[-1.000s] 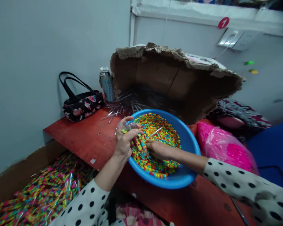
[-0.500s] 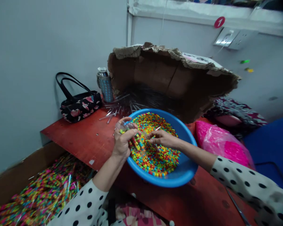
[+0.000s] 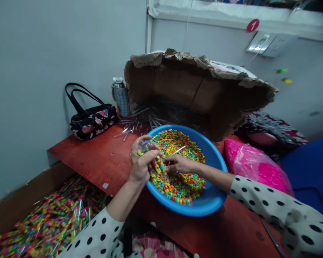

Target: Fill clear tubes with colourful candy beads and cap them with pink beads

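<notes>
Pale grey walls point(image 3: 56, 46) meeting at a corner, red wooden surface point(image 3: 97, 157) w/ worn spots, wall sockets point(image 3: 269, 44) upper right, red no. 1 sticker point(image 3: 252, 25), soft even light

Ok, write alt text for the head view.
Two hands work over a blue basin of multicoloured beads: the left hand grips clear bead-filled tubes, the right hand holds one tube. Behind stand a torn cardboard box, flask and handbag.

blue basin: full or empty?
Partly full: the blue basin holds colourful beads, with bare inner wall above them.
</notes>
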The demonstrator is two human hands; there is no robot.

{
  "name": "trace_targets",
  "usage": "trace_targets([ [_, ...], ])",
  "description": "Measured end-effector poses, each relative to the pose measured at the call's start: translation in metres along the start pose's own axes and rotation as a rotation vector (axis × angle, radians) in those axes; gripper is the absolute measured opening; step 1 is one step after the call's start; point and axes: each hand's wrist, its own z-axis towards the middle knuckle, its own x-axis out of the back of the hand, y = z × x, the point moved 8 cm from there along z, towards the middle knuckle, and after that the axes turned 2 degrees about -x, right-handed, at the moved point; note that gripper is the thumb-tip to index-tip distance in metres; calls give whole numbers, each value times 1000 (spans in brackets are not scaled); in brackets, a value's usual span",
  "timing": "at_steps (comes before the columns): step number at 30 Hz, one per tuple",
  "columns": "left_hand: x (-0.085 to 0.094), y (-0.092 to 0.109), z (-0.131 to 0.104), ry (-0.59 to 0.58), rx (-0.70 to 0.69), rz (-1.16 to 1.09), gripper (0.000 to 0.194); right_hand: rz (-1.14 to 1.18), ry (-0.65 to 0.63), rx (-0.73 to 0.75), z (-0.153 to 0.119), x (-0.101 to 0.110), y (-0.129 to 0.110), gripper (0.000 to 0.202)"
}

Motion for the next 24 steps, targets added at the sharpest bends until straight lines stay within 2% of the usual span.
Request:
trace_targets([
  [2,1,0,0,2,3,-20,41,207,19,-75,-5,9,8,24],
  [4,0,0,1,2,5,-26,40,278,53,-92,-10,18,11,25],
  [9,-2,-1,1,-11,21,-15,40,164,121,-116,-18,40,17,27],
  [11,-2,-2,1,-12,30,-14,40,1,123,-139,-23,48,20,27],
  [13,-3,-3,1,-26,34,-21,41,-344,108,-163,-28,50,23,21],
  [15,-5,-3,1,-45,32,-32,41,-729,47,-174,-30,41,25,20],
  [17,-5,-2,1,-51,24,-34,41,-907,-56,-121,-27,18,23,25],
  [18,-4,-2,1,-47,18,-30,41,-891,-101,-70,-24,6,19,27],
  [20,-3,-1,1,-36,8,-24,42,-710,-128,6,-17,-11,7,25],
  [22,-2,-1,1,-37,4,-29,41,-411,-83,-25,-11,-11,2,17],
  [24,-2,-2,1,-38,10,-37,41,-84,-27,-113,-10,-2,4,20],
])
